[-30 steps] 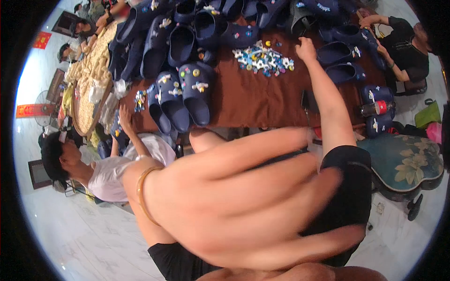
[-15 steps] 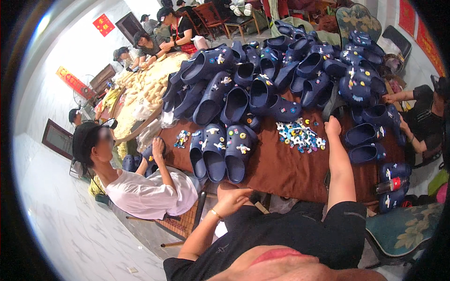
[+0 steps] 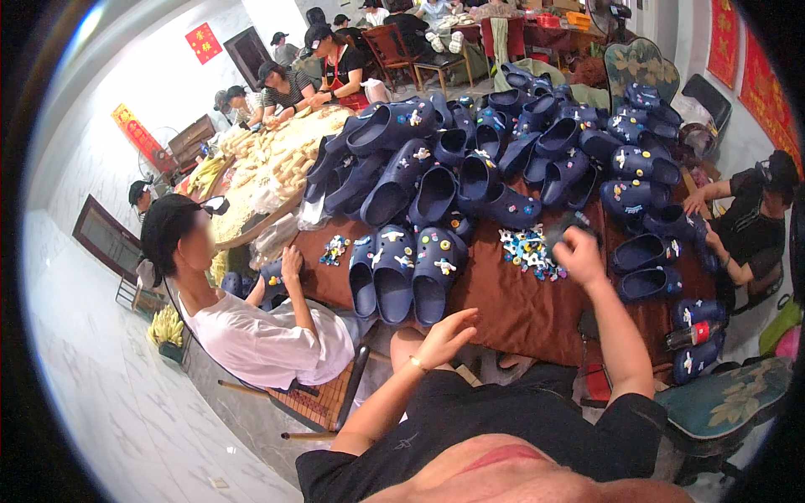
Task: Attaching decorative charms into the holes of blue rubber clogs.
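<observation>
A: Where are the hands?

B: The right hand [image 3: 577, 251] is stretched out over the brown table [image 3: 520, 310], right at the edge of a heap of small coloured charms [image 3: 527, 249]. Its fingers are curled in, closed around a dark object [image 3: 563, 226] that I can't make out.

A: And the left?

B: The left hand [image 3: 444, 337] hangs at the near edge of the table, fingers loosely spread, holding nothing. A thin bracelet [image 3: 414, 363] sits on its wrist.

A: What lies nearest it?

B: Three dark blue clogs [image 3: 402, 270] side by side, just beyond the fingertips, each with charms on top. Behind them a big pile of blue clogs [image 3: 503, 151] fills the far half of the table.

A: Anyone else?

B: A person in a white shirt [image 3: 260, 339] sits at the left, one hand on the table near a smaller bunch of charms [image 3: 335, 249]. Another person in black [image 3: 750, 218] sits at the right edge, reaching towards the clogs.
</observation>
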A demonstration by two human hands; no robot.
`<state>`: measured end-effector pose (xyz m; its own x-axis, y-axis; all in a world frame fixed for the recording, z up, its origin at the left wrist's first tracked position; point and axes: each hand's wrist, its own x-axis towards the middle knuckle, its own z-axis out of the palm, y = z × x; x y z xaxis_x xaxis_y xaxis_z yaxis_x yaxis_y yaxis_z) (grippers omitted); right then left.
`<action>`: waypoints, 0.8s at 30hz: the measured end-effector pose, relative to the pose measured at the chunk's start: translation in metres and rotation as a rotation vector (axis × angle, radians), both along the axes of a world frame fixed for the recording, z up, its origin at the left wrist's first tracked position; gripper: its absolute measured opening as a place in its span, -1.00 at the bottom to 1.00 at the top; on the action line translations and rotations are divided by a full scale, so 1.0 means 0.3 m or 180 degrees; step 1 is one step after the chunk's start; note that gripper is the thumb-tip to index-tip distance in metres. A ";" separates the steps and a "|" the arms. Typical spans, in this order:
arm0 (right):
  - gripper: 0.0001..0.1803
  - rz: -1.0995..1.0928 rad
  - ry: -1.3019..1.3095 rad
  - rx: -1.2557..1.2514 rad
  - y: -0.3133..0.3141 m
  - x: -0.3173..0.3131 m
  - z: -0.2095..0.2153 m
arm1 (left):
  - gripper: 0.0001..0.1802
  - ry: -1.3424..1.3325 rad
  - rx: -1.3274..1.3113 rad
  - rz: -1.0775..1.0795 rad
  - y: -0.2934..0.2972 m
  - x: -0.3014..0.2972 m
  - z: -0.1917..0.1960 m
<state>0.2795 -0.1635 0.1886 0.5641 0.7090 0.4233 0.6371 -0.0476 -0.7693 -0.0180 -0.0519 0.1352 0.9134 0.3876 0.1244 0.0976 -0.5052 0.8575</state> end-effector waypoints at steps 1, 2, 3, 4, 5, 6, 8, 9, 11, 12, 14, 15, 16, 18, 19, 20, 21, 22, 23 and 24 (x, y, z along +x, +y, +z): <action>-0.83 0.0244 -0.0342 -0.0107 -0.009 -0.068 -0.016 | -0.56 -0.0007 -0.0360 0.0139 0.003 0.025 -0.009; -0.83 0.0506 -0.0668 -0.0224 -0.015 -0.140 -0.047 | -0.55 0.0002 -0.0730 0.0295 0.010 0.041 -0.021; -0.84 0.0722 -0.0841 -0.0293 -0.025 -0.225 -0.076 | -0.52 -0.0027 -0.1011 0.0369 0.018 0.053 -0.032; -0.84 0.0947 -0.1017 -0.0358 -0.031 -0.307 -0.102 | -0.52 -0.0031 -0.1028 0.0378 0.029 0.068 -0.052; -0.83 0.1166 -0.1121 -0.0558 -0.031 -0.373 -0.137 | -0.52 -0.0094 -0.1415 0.0586 0.040 0.088 -0.082; -0.82 0.1393 -0.1219 -0.0753 -0.028 -0.428 -0.183 | -0.52 -0.0155 -0.1800 0.0805 0.046 0.100 -0.117; -0.81 0.1706 -0.1271 -0.0877 -0.014 -0.501 -0.303 | -0.45 -0.0091 -0.2075 0.0925 0.050 0.126 -0.210; -0.82 0.1873 -0.1497 -0.1218 -0.005 -0.528 -0.355 | -0.41 0.0047 -0.1479 0.0920 0.050 0.124 -0.279; -0.86 0.2104 -0.1691 -0.1420 0.013 -0.539 -0.465 | -0.31 0.0429 -0.0584 0.0829 0.061 0.131 -0.359; -0.86 0.2105 -0.1700 -0.1425 0.015 -0.530 -0.466 | -0.34 0.0323 -0.0237 0.0861 0.045 0.124 -0.369; -0.88 0.1930 -0.1003 -0.0763 0.015 -0.513 -0.465 | -0.48 0.0347 0.0405 0.1002 0.028 0.117 -0.385; -0.87 0.1709 -0.0782 -0.0582 0.013 -0.500 -0.429 | -0.48 0.0351 0.0389 0.1010 0.019 0.112 -0.380; -0.89 0.1460 -0.0638 -0.0370 0.010 -0.474 -0.406 | -0.55 0.0107 0.0828 0.1084 0.005 0.114 -0.365; -0.93 0.0958 -0.0384 -0.0010 0.010 -0.417 -0.372 | -0.63 -0.0127 0.1245 0.1141 -0.033 0.116 -0.330; -0.93 0.0669 -0.0439 0.0084 0.013 -0.381 -0.364 | -0.68 -0.0302 0.1189 0.0997 -0.053 0.125 -0.304; -0.93 0.0381 -0.0495 0.0177 0.017 -0.345 -0.357 | -0.74 -0.0476 0.1131 0.0855 -0.072 0.135 -0.281; -0.92 0.0080 -0.0443 0.0108 0.025 -0.314 -0.364 | -0.77 -0.0612 0.1010 0.0789 -0.097 0.148 -0.265; -0.89 -0.0213 -0.0395 0.0041 0.040 -0.290 -0.363 | -0.76 -0.0566 0.0917 0.0656 -0.110 0.160 -0.264; -0.80 -0.0313 -0.0028 -0.0392 0.047 -0.271 -0.362 | -0.74 -0.0670 0.0891 0.0598 -0.122 0.179 -0.262; -0.65 -0.0454 0.0092 -0.0578 0.053 -0.224 -0.435 | -0.73 -0.0784 0.0858 0.0497 -0.140 0.208 -0.260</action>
<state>0.2124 -0.1476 0.0581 0.6741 0.6842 0.2783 0.5919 -0.2750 -0.7577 0.0444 -0.0940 0.0571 0.7761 0.4431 0.4487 -0.0009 -0.7107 0.7035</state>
